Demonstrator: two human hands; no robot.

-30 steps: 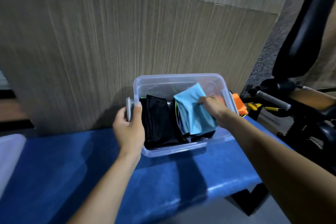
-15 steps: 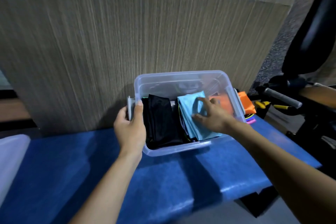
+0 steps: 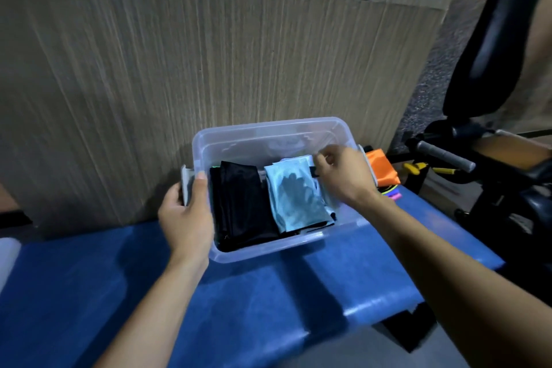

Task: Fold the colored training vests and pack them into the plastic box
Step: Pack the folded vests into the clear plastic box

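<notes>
Plastic box [image 3: 298, 128] at frame centre is steadied by left hand [image 3: 186, 215], fingers curled round left-end handle. Folded light-blue vest [image 3: 294, 197], lying inside, is pinched at far edge by right hand [image 3: 343, 173], probably for tucking flat.

1. The plastic box [image 3: 277, 251] sits on the bench [image 3: 239, 308] before you, with the wall panel [image 3: 179, 69] behind it;
2. in the box, one folded vest [image 3: 242, 203] lies left, another folded vest [image 3: 295, 197] just right of it;
3. your left hand [image 3: 186, 215] is at the box's left end; your right hand [image 3: 343, 173] is over its right side;
4. a loose vest [image 3: 382, 169] lies outside, right of the box.
</notes>
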